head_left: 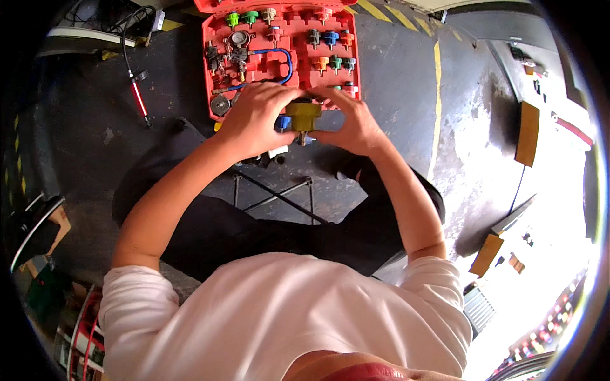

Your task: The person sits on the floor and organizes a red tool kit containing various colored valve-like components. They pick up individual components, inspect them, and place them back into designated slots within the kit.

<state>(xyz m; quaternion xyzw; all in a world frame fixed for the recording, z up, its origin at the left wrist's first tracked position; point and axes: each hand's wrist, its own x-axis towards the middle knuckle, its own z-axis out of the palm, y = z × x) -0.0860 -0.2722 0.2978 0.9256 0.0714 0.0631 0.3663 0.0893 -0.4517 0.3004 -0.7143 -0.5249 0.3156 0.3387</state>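
Note:
In front of me, between both hands, is a dark yellow adapter cap [303, 117] with a metal stem pointing down toward me. My left hand [259, 119] is closed on its left side, fingers at the top and thumb low by the stem. From the other side my right hand [351, 122] grips the same cap, its thumb also near the stem. Just behind the hands lies an open red moulded case [305, 44]. Several coloured adapter caps [331, 39] sit in its slots, with a round gauge [239, 39] and a blue hose [290, 63].
A red tube-shaped tool [138, 98] with a black hose lies on the dark floor, left of the case. Thin black metal legs [273, 199] cross between my knees. A small blue part [283, 121] and a white part [277, 152] show partly below the hands.

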